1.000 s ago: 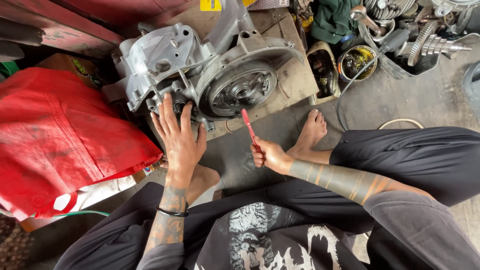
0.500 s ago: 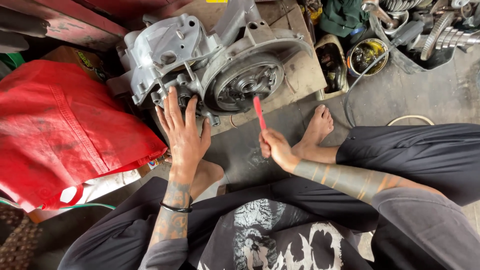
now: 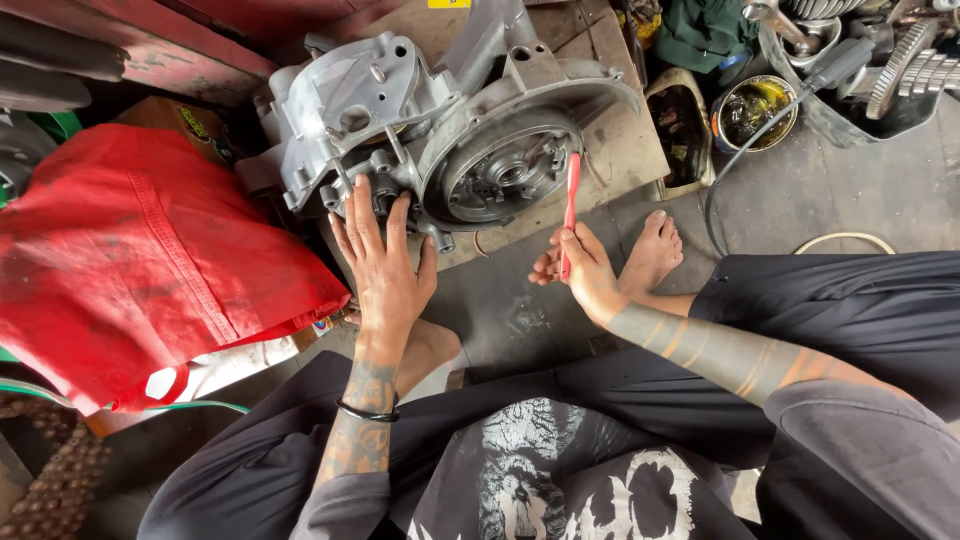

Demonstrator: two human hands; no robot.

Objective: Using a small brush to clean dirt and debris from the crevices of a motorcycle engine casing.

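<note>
Person sits cross-legged on the concrete floor (image 3: 840,190), engine casing (image 3: 440,140) in front of them on a wooden board (image 3: 620,150). Left hand (image 3: 385,265) lies flat, fingers spread, on the casing's near lower edge, bracing it, nothing gripped. Right hand (image 3: 580,265) is closed around a red-handled brush (image 3: 570,200), held upright, head end up beside the round flywheel-side opening (image 3: 505,175); can't tell if bristles touch the metal. Casing sits at the board's near-left part, tilted against the stuff behind it.

Red cloth (image 3: 140,260) lies just left of the casing. 1 tin of dark liquid (image 3: 752,108) stands near the board's far-right corner, a darker oily container (image 3: 682,125) beside it, a tub of gears and parts (image 3: 870,60) further right. Bare right foot (image 3: 650,250) rests just beside the brush hand.

Judgement: step looks like brushing the casing around the round opening. To do it well: keep the left palm pressing so the casting doesn't rock on the board, work bristles with short strokes into recesses and bolt holes, hold the brush near its middle for control, keep the spread fingers away from the brushed area.
</note>
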